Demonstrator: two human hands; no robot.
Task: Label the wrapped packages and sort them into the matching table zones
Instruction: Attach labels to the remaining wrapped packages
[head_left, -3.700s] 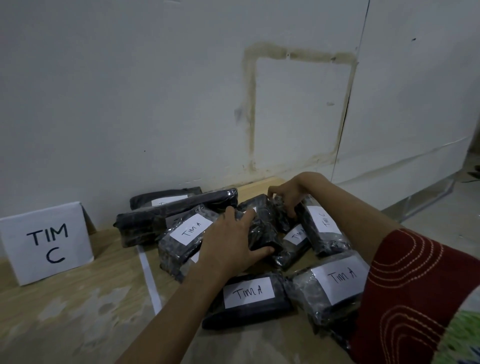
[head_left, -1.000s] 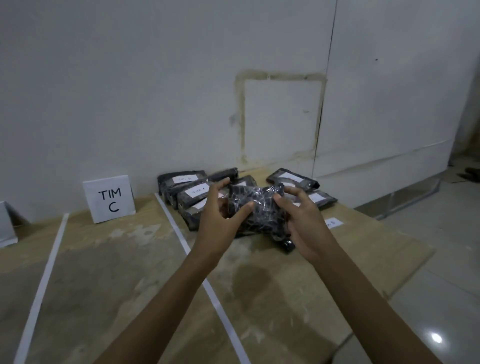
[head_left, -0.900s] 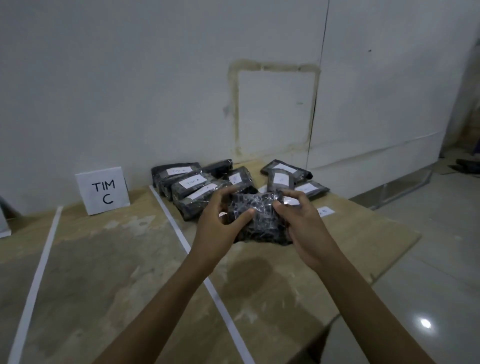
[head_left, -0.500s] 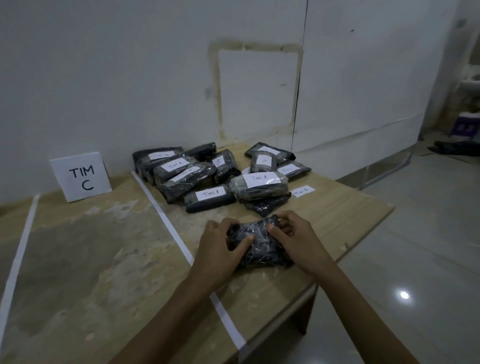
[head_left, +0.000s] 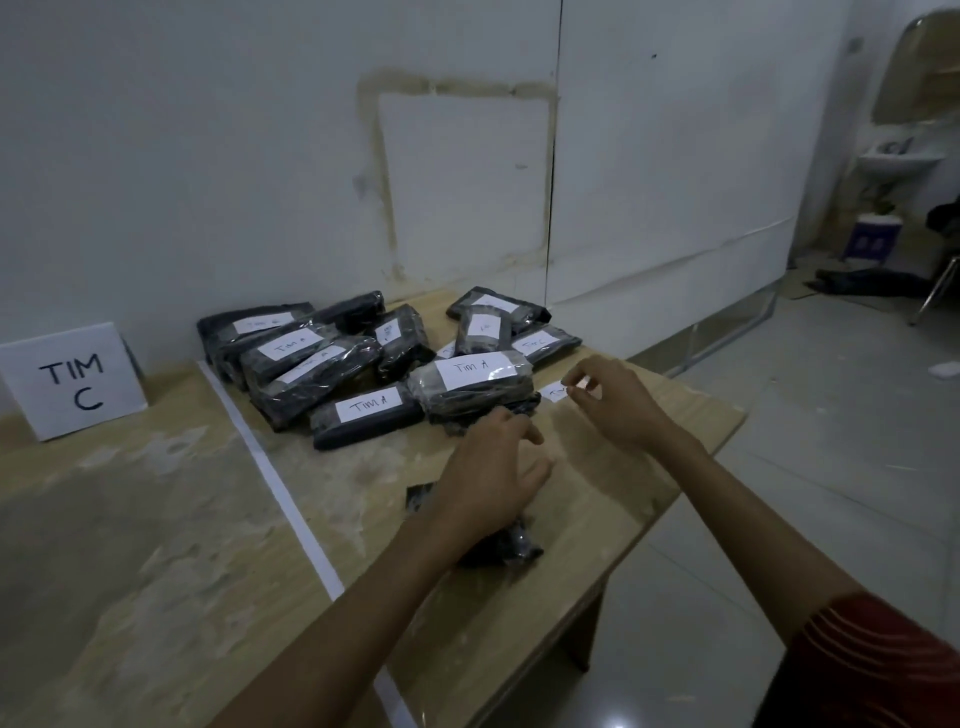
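Two hands: left (head_left: 488, 483) flat on unlabelled package (head_left: 511, 543), right (head_left: 613, 397) pinching label (head_left: 555, 391).

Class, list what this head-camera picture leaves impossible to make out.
- Loose label, head view: writing cut short by the right hand.
- Unlabelled package: mostly hidden under the left hand.
- Rear package labels: too small and blurred.

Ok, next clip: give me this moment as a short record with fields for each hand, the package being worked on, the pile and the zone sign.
left hand: resting on the unlabelled package, near the table's front edge
right hand: pinching the loose paper label lying on the table
pile of labelled packages: behind the hands, right of the white tape line
zone sign: reads TIM C, left of the tape
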